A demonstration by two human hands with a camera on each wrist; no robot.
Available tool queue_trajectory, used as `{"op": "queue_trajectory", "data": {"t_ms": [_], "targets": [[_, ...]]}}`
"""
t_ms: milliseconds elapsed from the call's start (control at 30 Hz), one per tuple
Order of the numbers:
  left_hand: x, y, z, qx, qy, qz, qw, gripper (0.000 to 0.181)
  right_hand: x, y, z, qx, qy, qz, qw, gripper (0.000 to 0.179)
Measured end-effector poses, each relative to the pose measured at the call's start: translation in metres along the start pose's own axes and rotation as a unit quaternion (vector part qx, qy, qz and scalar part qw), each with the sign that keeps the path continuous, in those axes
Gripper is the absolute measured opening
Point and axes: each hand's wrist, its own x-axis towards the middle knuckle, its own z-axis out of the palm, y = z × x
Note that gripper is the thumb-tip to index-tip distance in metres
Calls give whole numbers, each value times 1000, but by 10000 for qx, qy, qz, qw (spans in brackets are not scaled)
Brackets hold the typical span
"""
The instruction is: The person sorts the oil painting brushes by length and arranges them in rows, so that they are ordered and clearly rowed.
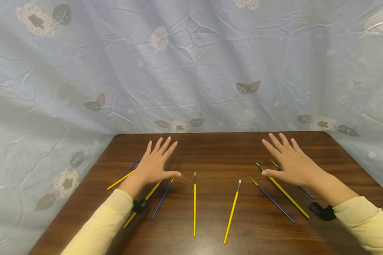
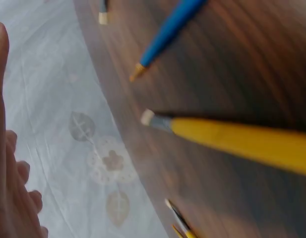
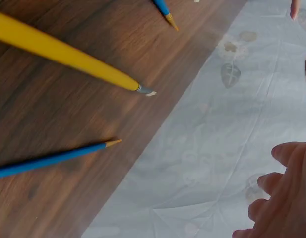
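My left hand (image 1: 153, 166) is spread palm-down above the left part of the table, fingers apart and holding nothing. Under its wrist runs a yellow paintbrush (image 1: 152, 191), partly covered by the arm and strap; a blue paintbrush (image 1: 163, 197) lies just right of it. On the other side, my right hand (image 1: 295, 164) is likewise spread with nothing in it. Beneath it are a thick yellow paintbrush (image 3: 68, 54) and a blue paintbrush (image 3: 53, 158), the latter half hidden in the head view. Between the hands lie two yellow paintbrushes, one straight (image 1: 194, 209), one slanted (image 1: 231, 217).
Another blue paintbrush (image 1: 272, 200) lies right of the middle. At the far left are a thin blue paintbrush (image 1: 131, 167) and a yellow one (image 1: 116, 182). The dark wooden table (image 1: 217, 148) ends against a patterned grey-blue curtain (image 1: 191, 88).
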Motion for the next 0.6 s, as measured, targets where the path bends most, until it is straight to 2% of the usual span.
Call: {"op": "queue_trajectory", "data": {"t_ms": [100, 267, 467, 600], "targets": [[-8, -8, 0, -321, 41, 134, 9994, 105, -4, 3, -1, 134, 51, -55, 9999, 93], [-22, -17, 0, -983, 177, 292, 9946, 108, -11, 8, -3, 429, 19, 141, 9990, 93], [-39, -27, 3, -1439, 291, 224, 9889, 112, -21, 10, -3, 1015, 52, 397, 9940, 90], [-48, -30, 6, -2091, 388, 37, 9771, 108, -29, 10, 2, 1646, 63, 502, 9851, 86]]}}
